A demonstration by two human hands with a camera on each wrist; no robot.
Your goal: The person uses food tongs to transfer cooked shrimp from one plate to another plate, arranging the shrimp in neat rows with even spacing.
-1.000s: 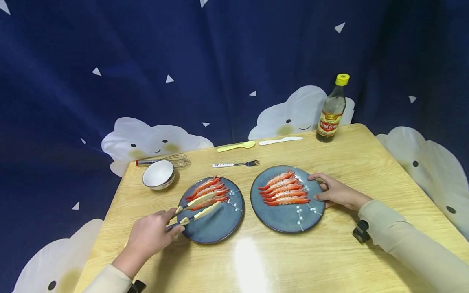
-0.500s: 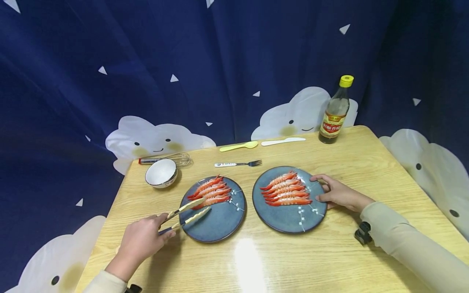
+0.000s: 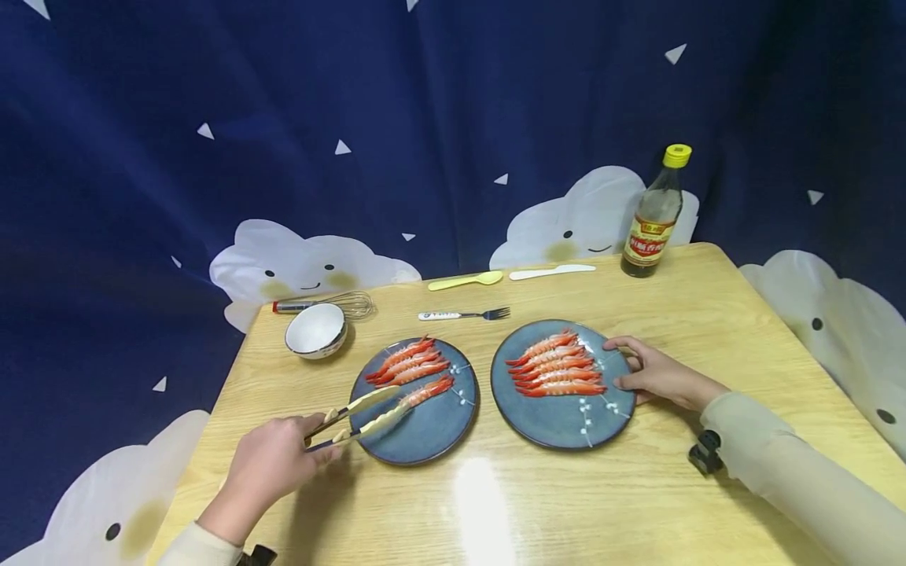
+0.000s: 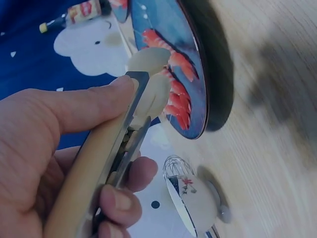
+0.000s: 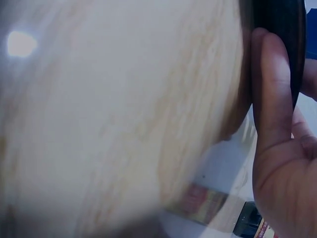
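My left hand (image 3: 272, 464) grips a pair of tongs (image 3: 371, 399) with pale tips. Between those tips is the end of one red-and-white shrimp (image 3: 432, 389), over the left blue plate (image 3: 425, 436) and apart from the several other shrimp (image 3: 409, 366) lying in a row there. In the left wrist view, thumb and fingers wrap the tongs' handle (image 4: 89, 173). On the right, my right hand (image 3: 661, 376) holds the rim of a second blue plate (image 3: 538, 424), which bears a neat row of several shrimp (image 3: 557, 374). Its thumb presses along the plate edge (image 5: 280, 17) in the right wrist view.
Behind the left plate stand a white bowl (image 3: 316, 330) and a wire whisk (image 3: 354, 304). A fork (image 3: 440, 316), a yellow spoon (image 3: 467, 281) and a white knife (image 3: 552, 272) lie farther back. A yellow-capped bottle (image 3: 647, 236) stands at the back right, before a dark blue curtain (image 3: 453, 118).
The tongs drew back from the row, then took hold of the nearest shrimp on the left plate, which now sits apart from the others. The right hand stays on its plate.
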